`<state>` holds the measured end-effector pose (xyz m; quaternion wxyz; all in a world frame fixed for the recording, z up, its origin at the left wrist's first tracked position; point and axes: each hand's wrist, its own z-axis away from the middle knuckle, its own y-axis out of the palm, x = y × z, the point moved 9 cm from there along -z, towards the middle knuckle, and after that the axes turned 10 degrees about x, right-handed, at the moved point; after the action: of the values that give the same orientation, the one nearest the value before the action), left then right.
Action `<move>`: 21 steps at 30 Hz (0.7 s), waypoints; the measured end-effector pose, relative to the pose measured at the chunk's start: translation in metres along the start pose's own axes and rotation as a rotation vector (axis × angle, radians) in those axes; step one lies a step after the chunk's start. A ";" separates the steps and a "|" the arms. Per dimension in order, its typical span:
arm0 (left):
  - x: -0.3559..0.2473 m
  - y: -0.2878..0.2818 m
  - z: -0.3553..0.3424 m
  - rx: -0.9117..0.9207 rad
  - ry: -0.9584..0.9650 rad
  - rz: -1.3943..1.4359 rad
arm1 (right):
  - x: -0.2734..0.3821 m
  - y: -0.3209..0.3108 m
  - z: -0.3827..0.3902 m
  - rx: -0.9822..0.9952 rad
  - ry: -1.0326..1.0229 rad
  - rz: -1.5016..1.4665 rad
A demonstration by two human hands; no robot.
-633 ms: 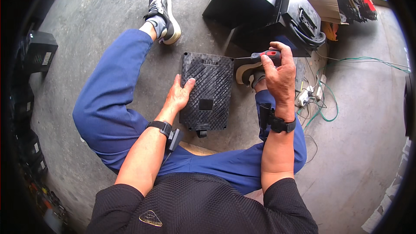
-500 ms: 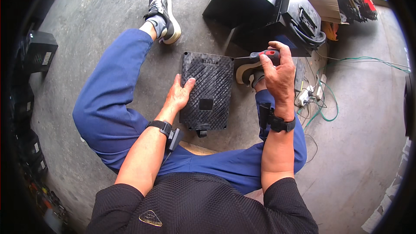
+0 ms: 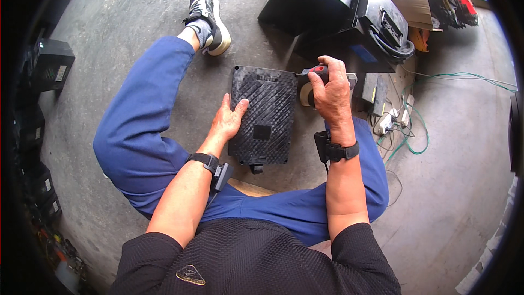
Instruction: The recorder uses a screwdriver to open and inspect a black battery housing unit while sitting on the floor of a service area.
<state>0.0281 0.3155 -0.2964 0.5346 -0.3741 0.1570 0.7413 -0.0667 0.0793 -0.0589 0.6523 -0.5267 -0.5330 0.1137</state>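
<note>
Between my legs is a flat black plastic case with a ribbed face, a small dark square on it and a short tab at its near end. My left hand grips the case's left edge, thumb on the face and some fingers hidden behind. In my right hand is a screwdriver with a red and black handle, fingers wrapped round it. Its shaft points left to the case's upper right edge; whether the tip sits in a screw is too small to tell.
Large black metal boxes stand ahead, one with a coiled black hose. White plug sockets and green cable lie on the floor to the right. Black batteries line the left side. Cardboard is at the far right.
My right hand has moved left with the screwdriver, bringing its tip to the case's upper right edge. The left hand keeps its grip on the case.
</note>
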 end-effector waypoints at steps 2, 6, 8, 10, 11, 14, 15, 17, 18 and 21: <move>-0.003 0.001 0.001 0.003 -0.002 0.000 | -0.005 0.003 0.002 -0.002 0.008 -0.004; -0.006 0.001 0.002 0.012 -0.006 0.007 | -0.007 0.002 0.001 -0.020 -0.002 0.008; -0.004 0.001 0.001 0.006 -0.002 0.002 | -0.008 0.001 0.000 -0.014 0.001 0.014; -0.002 0.001 -0.001 0.000 0.003 -0.003 | -0.008 0.001 0.000 -0.010 0.005 0.020; -0.002 0.000 -0.001 0.003 0.008 -0.001 | -0.008 0.002 0.000 -0.007 0.008 0.007; -0.005 -0.003 0.003 0.007 -0.005 0.005 | -0.009 0.005 0.001 -0.016 0.009 -0.010; -0.007 -0.004 0.005 0.010 -0.023 0.010 | -0.009 0.005 0.002 -0.025 0.006 -0.010; -0.009 -0.007 0.009 -0.005 -0.058 0.023 | -0.008 0.009 0.003 -0.030 -0.024 0.022; -0.011 -0.006 0.010 -0.015 -0.054 0.025 | -0.011 0.010 0.003 -0.013 0.012 0.004; -0.017 0.001 0.009 0.009 -0.055 0.061 | -0.010 0.005 0.001 0.028 0.005 0.027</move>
<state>0.0263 0.3095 -0.2775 0.5176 -0.3461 0.1570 0.7666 -0.0688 0.0750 -0.0688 0.6595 -0.5248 -0.5225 0.1286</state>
